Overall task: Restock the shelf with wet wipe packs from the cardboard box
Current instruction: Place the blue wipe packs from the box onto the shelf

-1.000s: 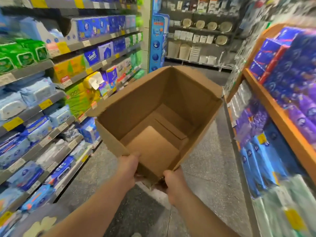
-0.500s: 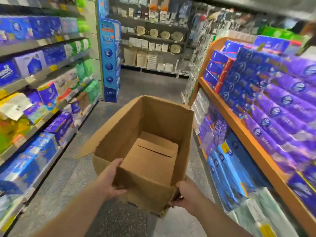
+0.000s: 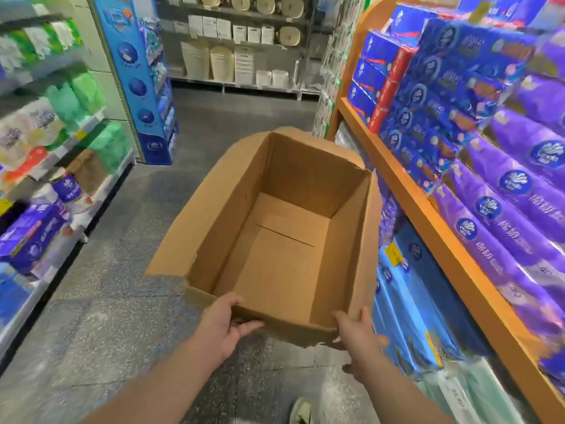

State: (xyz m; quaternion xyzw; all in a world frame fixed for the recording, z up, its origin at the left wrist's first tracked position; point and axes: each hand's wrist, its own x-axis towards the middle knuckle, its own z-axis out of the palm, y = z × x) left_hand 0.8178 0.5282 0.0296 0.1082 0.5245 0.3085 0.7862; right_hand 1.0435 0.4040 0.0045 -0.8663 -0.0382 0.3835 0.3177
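brown corrugated card is what we grip: our left hand curls over the near rim of the cardboard box at its left corner, thumb along the outside wall, fingers hooked inside. our right hand clasps the near right corner, fingers wrapped round the edge. both hands hold it off the floor, at equal reach. the box runs away from us, long axis pointing down the aisle, open top tilted toward us. inside we see only bare bottom flaps; no wet wipe packs show in it. so we judge the restocking done and the box ready to carry off. the orange wooden shelf of purple tissue packs lies just beside the box's right wall, the blurred left shelving well apart. a shoe shows below.
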